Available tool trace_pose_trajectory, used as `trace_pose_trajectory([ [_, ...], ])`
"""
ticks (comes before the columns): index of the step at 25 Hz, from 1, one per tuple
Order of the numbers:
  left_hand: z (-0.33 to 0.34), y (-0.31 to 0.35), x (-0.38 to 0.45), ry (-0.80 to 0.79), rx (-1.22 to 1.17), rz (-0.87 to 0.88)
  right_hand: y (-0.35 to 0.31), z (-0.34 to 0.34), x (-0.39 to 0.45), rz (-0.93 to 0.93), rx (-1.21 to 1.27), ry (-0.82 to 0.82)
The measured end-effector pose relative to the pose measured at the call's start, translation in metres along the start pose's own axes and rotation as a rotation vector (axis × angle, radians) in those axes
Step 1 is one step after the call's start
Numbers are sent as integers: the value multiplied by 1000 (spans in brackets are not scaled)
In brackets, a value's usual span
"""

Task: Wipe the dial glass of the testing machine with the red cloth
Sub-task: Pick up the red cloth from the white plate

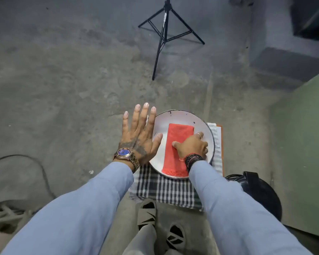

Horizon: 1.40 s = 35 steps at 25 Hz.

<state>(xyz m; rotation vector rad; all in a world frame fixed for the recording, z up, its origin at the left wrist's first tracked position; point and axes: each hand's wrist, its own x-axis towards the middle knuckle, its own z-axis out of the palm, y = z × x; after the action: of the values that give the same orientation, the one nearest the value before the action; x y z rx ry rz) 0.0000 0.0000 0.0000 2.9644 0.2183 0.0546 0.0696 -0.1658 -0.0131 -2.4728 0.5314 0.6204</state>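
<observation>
A folded red cloth (175, 144) lies flat in a round white dish (162, 126) with a dark rim. The dish sits on a black-and-white checked cloth (164, 190) low in front of me. My right hand (191, 145) rests on the red cloth's right side, fingers curled over its edge. My left hand (139, 137) hovers flat and spread just left of the dish, thumb over its rim, holding nothing. No dial glass is visible; a green panel (302, 144) at the right may belong to the machine.
A black tripod (166, 34) stands on the concrete floor ahead. A dark round object (261, 194) sits at the right by the green panel. Papers (216, 144) lie under the dish's right side. A cable (35, 162) loops at the left. My sandalled feet (147, 214) are below.
</observation>
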Motion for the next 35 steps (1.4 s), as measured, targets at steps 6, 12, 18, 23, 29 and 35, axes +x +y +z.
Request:
trace_pose_trajectory([
  [6,9,-10,21,-34,-32,-68,-10,1,21,86,144,-171],
  [12,-19,-1,46,30,-58,-141,6,-28,15,48,781,-398],
  [18,-55,15,57,91,-111,-226,34,-60,-12,-150,1634,-1007],
  [23,-97,33,56,178,-88,-183,19,-83,-63,-447,1825,-1173],
  [29,-171,60,53,321,-30,-90,-7,-149,-105,-669,1924,-1240],
  [35,-285,116,53,488,94,94,2,-242,-133,-886,1874,-1230],
])
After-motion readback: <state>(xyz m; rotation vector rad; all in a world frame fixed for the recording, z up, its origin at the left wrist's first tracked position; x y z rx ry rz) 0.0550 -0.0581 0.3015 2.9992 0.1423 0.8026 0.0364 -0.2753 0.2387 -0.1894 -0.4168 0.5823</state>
